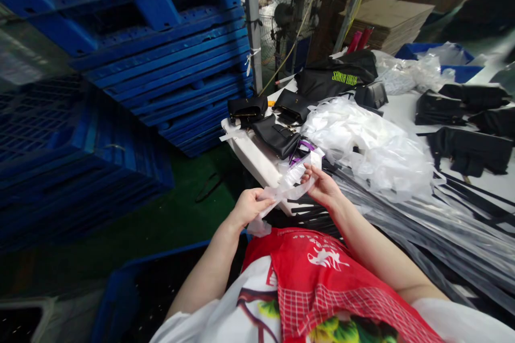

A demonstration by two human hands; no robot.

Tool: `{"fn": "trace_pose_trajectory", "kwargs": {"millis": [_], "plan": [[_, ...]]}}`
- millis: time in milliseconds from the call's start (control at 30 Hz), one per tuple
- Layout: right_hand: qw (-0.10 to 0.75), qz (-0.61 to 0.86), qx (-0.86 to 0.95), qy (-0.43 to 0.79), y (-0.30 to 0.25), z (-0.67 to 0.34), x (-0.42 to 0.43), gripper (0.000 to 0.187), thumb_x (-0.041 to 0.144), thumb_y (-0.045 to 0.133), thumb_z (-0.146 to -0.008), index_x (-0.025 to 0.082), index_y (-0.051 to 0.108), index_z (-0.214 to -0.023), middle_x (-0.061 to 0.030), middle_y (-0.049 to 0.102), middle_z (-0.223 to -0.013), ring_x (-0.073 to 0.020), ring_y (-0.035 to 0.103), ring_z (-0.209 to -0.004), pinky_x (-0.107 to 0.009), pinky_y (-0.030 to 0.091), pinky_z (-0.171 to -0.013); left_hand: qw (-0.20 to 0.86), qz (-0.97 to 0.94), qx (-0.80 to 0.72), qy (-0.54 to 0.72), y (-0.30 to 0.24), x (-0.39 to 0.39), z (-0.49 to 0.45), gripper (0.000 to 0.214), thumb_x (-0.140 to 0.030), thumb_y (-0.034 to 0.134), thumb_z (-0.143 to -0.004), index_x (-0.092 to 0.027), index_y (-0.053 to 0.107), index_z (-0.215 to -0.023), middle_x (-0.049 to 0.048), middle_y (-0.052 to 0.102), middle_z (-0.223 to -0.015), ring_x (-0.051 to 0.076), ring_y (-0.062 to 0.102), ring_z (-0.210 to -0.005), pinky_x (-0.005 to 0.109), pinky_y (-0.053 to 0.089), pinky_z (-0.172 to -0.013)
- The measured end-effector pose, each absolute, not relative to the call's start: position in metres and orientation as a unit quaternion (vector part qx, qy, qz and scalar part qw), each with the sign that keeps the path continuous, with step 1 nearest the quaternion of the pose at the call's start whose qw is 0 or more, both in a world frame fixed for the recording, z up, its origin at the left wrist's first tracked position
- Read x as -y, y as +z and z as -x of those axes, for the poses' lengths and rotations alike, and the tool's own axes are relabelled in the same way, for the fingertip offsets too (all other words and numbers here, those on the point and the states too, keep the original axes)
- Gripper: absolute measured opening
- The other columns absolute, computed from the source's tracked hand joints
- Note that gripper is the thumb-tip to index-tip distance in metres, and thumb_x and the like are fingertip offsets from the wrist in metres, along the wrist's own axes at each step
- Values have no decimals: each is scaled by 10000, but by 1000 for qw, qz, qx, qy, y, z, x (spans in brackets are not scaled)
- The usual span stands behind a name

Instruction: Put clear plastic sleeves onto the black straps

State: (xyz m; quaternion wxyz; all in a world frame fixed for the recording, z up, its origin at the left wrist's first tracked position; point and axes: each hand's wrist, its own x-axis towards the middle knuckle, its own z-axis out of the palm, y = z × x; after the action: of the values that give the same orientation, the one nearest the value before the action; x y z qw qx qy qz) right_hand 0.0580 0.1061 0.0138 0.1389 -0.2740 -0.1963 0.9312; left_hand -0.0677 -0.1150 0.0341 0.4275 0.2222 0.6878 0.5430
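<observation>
We pinch a thin white strip (290, 187) with our left hand (246, 209) and our right hand (322, 187), at twelve o'clock from our red apron (298, 262). From our hands, a black bag (277, 138) sits at twelve, a white heap (366, 142) at two.

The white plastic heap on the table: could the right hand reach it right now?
Probably yes: the heap lies close to the right hand with nothing tall between, though that hand holds a white strip.
</observation>
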Motion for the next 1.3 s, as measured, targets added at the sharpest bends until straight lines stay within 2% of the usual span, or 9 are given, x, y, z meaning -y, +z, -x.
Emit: {"fn": "trace_pose_trajectory", "kwargs": {"millis": [133,300,533,767,900,1033,1133,1233,1300], "plan": [[177,324,340,865,9,-62,-110,218,329,734,-767,185,687,-924,21,639,-659,-123,598,-603,-257,527,-633,401,-258,-693,541,33,129,81,247,-373,780,-720,-139,767,-800,69,730,-813,189,657,-752,268,482,-704],[189,354,532,745,10,-69,-111,385,559,655,-771,192,728,-860,-39,709,-796,-180,629,-730,-295,498,-664,344,-307,-746,481,31,144,103,225,-385,702,-791,-171,772,-792,67,741,-834,213,677,-799,301,504,-770],[193,325,689,618,34,-74,-108,406,569,749,-674,170,720,-744,-47,702,-719,-184,604,-671,-311,485,-668,195,-304,-822,440,35,156,138,216,-389,722,-759,-178,748,-796,84,748,-918,253,690,-896,364,517,-849],[199,276,714,612,50,-75,-90,307,466,804,-668,175,718,-714,-36,702,-702,-170,613,-659,-290,483,-654,351,-273,-697,562,52,116,101,308,-420,771,-726,-139,713,-837,66,735,-769,203,694,-719,310,539,-734],[177,252,701,643,48,-75,-79,282,440,803,-689,172,715,-689,-33,695,-697,-160,607,-639,-276,476,-617,420,-304,-640,567,51,94,76,323,-425,790,-718,-121,726,-807,69,718,-745,178,661,-672,278,518,-672],[154,252,700,650,44,-80,-76,280,441,791,-710,171,720,-707,-31,687,-682,-157,599,-620,-280,487,-610,436,-353,-630,537,47,82,68,335,-451,744,-766,-117,736,-740,88,716,-768,184,651,-711,267,493,-667],[163,218,723,635,47,-86,-75,237,424,773,-743,190,744,-766,-46,708,-768,-178,630,-706,-308,515,-686,439,-371,-636,514,46,78,68,333,-447,714,-789,-121,741,-730,90,716,-757,182,642,-703,266,480,-665],[191,150,770,590,52,-91,-70,151,361,789,-742,234,769,-821,-68,715,-1021,-224,646,-954,-364,503,-874,443,-386,-643,491,46,76,66,304,-407,702,-787,-116,729,-701,70,690,-698,167,611,-651,253,447,-621],[187,122,793,567,54,-92,-64,113,327,790,-749,255,778,-835,-68,698,-1104,-235,634,-1031,-378,483,-924,446,-392,-651,473,45,74,64,288,-386,715,-765,-111,714,-680,45,656,-653,147,567,-600,236,399,-564]]}}
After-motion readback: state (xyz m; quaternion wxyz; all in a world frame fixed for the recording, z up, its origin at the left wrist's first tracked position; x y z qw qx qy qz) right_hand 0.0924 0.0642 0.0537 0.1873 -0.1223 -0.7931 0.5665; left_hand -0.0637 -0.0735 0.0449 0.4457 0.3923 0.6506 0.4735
